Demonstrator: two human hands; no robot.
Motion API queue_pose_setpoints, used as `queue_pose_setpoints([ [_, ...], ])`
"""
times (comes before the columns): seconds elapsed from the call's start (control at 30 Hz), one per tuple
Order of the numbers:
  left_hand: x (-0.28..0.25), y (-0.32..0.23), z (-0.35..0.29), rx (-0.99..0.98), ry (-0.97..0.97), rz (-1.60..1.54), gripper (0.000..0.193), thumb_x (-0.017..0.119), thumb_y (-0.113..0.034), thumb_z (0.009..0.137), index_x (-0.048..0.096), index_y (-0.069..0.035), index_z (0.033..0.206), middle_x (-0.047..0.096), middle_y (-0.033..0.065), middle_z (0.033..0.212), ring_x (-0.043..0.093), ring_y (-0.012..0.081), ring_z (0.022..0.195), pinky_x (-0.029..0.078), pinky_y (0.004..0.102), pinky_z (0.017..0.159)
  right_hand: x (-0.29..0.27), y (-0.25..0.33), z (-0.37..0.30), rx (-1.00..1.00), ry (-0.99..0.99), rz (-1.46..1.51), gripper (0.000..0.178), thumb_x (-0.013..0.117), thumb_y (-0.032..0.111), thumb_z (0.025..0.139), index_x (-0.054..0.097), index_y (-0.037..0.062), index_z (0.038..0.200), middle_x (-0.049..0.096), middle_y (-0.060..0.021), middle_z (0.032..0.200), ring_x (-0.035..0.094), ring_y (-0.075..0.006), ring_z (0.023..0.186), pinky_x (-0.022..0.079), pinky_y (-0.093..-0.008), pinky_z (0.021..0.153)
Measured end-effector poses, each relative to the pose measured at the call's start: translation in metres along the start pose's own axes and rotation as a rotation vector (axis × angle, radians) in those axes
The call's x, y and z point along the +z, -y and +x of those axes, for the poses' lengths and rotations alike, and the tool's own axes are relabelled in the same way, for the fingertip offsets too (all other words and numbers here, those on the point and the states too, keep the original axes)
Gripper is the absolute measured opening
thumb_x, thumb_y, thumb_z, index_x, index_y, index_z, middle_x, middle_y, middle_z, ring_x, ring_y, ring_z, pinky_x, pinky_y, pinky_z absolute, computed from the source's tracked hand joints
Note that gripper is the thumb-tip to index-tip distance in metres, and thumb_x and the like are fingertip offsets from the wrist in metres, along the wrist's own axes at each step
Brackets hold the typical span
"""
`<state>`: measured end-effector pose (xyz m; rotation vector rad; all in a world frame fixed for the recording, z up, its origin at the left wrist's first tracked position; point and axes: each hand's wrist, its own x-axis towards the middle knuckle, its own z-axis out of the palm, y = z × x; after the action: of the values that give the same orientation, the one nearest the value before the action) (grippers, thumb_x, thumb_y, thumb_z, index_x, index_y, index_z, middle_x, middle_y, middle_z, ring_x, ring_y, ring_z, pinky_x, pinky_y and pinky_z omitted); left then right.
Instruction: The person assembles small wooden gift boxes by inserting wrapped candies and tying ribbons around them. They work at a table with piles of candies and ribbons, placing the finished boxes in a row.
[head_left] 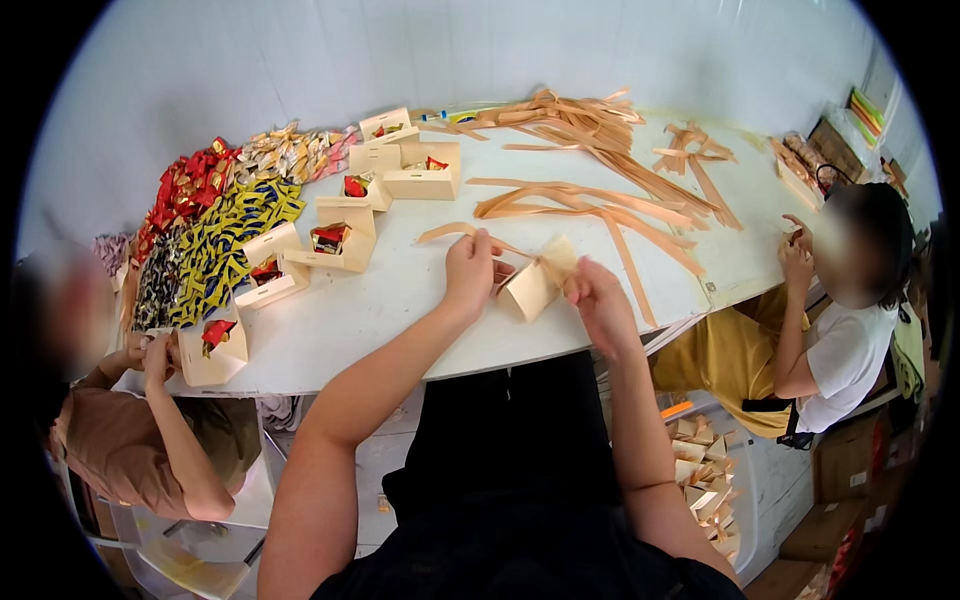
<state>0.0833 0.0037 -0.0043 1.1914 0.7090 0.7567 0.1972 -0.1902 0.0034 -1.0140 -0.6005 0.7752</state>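
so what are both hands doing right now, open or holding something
Left hand: closed, holding the peach ribbon by the small box.
Right hand: closed on the bow.

Far side of held cream box [528,294] hidden

Bright, diffuse light covers the desk [385,300]; shadows stay soft, fisheye distortion curves its edge, corners black.

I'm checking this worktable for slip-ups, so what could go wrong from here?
The ribbon by the left hand might slip off the small box. An open box at the edge of the table, beside a co-worker's hands, could be knocked down. Overlapping loose ribbons might tangle when one is pulled.
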Motion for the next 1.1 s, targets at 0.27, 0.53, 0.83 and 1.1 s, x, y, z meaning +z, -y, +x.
queue_pose_setpoints([
  [0.27,-0.009,-0.013,-0.006,-0.01,0.111,0.133,0.052,0.05,-0.042,0.115,0.056,-0.005,0.079,0.057,0.0048,0.069,0.059,0.016,0.057,0.049,0.0305,0.055,-0.027,-0.015,-0.007,-0.154,-0.367,0.122,0.03,0.049,0.038,0.117,0.061,0.0102,0.12,0.065,-0.0049,0.121,0.058,-0.0159,0.116,0.045,-0.0358,0.104],
  [0.53,-0.032,-0.012,-0.018,0.791,-0.014,0.112,0.055,0.056,-0.029,0.115,0.038,-0.009,0.066,0.042,-0.0034,0.065,0.03,0.0072,0.06,0.025,0.0312,0.053,0.024,0.028,-0.022,-0.99,-0.63,-0.979,0.05,0.076,0.007,0.095,0.053,0.0001,0.139,0.054,-0.0211,0.148,0.049,-0.0367,0.14,0.036,-0.0508,0.118],
  [0.83,-0.005,-0.021,-0.031,1.128,0.105,0.628,0.013,0.073,-0.009,0.099,0.063,-0.002,0.101,0.065,0.0139,0.1,0.064,0.0293,0.085,0.052,0.0366,0.071,0.04,0.01,0.017,-0.757,-0.203,-1.042,0.032,0.073,0.003,0.091,0.068,0.0045,0.123,0.067,-0.0184,0.125,0.062,-0.039,0.121,0.053,-0.0453,0.101],
  [1.1,-0.005,0.006,-0.027,0.717,0.333,0.468,0.014,0.07,-0.011,0.102,0.063,0.0,0.106,0.066,0.0144,0.11,0.068,0.03,0.092,0.057,0.0364,0.078,0.038,-0.037,0.024,-0.619,-0.264,-0.965,0.012,0.068,0.003,0.102,0.068,-0.0001,0.114,0.069,-0.0148,0.105,0.071,-0.0221,0.09,0.056,-0.0362,0.071],
])
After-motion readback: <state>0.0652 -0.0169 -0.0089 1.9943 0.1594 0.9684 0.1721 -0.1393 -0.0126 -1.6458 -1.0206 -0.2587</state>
